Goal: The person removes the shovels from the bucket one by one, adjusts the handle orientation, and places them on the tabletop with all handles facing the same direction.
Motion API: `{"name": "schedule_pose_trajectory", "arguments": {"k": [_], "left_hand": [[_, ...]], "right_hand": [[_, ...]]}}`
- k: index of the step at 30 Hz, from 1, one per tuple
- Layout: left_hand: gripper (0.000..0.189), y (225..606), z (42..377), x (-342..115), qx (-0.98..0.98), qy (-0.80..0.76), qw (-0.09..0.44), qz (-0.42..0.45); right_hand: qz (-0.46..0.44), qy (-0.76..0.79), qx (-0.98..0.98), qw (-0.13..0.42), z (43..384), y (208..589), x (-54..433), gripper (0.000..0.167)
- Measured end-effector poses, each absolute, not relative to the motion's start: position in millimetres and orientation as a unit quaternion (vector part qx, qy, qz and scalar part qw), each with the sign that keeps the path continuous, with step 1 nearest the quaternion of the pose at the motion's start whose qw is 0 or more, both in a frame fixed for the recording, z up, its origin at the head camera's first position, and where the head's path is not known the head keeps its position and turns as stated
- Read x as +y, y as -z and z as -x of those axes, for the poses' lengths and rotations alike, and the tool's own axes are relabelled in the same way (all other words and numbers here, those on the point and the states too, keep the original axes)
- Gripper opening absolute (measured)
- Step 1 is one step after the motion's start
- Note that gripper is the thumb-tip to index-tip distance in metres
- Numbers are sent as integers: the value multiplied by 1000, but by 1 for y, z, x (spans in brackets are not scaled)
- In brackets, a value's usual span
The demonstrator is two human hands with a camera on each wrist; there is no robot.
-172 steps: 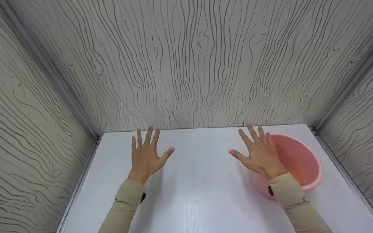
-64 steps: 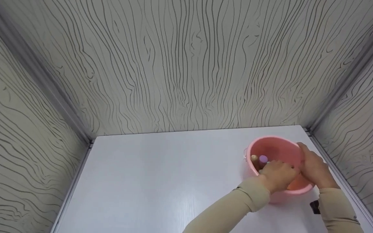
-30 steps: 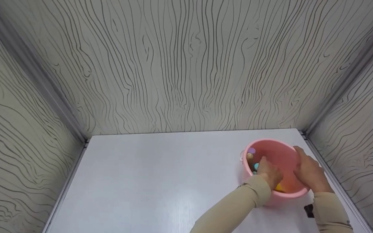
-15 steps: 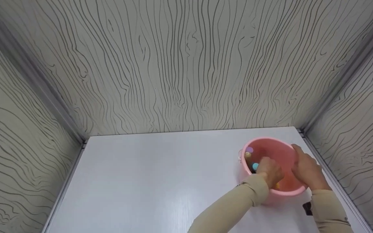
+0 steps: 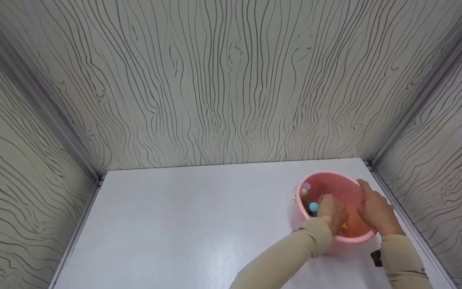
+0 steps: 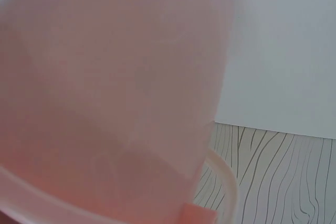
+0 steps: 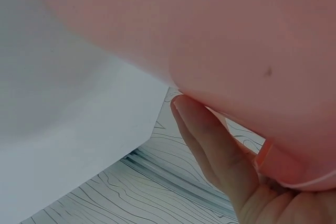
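Observation:
A pink bucket (image 5: 341, 189) stands at the right of the white table. My left hand (image 5: 332, 209) reaches down inside it, its fingertips hidden from the head view. Around that hand lie a round blue end (image 5: 313, 206), a purple end (image 5: 306, 186), a tan end (image 5: 304, 192) and a bit of yellow (image 5: 343, 226); their kinds cannot be told. On the right side my right hand (image 5: 377, 208) grips the rim. The right wrist view shows its fingers (image 7: 210, 135) along the bucket's outer wall (image 7: 220, 35). In the left wrist view the bucket wall (image 6: 121, 77) hides the hand.
The white tabletop (image 5: 167, 224) extends to the left of the bucket. Wood-patterned panels (image 5: 223, 92) rise behind and at both sides, with grey metal strips at the corners. A pale bucket handle (image 6: 228, 182) hangs by the rim.
Both hands were spread over the table at first; then the left went into the bucket and the right took its rim. Inside, the purple end shifted to the left wall and the blue end came into sight.

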State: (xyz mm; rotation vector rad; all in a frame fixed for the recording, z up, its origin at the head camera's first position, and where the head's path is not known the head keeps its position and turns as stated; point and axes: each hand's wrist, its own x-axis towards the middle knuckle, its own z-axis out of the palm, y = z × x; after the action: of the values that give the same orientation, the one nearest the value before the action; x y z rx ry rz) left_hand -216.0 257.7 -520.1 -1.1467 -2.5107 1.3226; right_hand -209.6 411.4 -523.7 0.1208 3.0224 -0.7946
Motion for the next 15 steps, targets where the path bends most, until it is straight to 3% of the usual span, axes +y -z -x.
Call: {"name": "schedule_pose_trajectory", "arguments": {"k": [9,15], "left_hand": [[30,508,219,248,-859,-360,55,360],[29,493,220,244,-879,-308,40,362]], "right_hand": [[-36,247,968,-2,211,527,410,65],[-52,244,968,17,212,524,413,70]]}}
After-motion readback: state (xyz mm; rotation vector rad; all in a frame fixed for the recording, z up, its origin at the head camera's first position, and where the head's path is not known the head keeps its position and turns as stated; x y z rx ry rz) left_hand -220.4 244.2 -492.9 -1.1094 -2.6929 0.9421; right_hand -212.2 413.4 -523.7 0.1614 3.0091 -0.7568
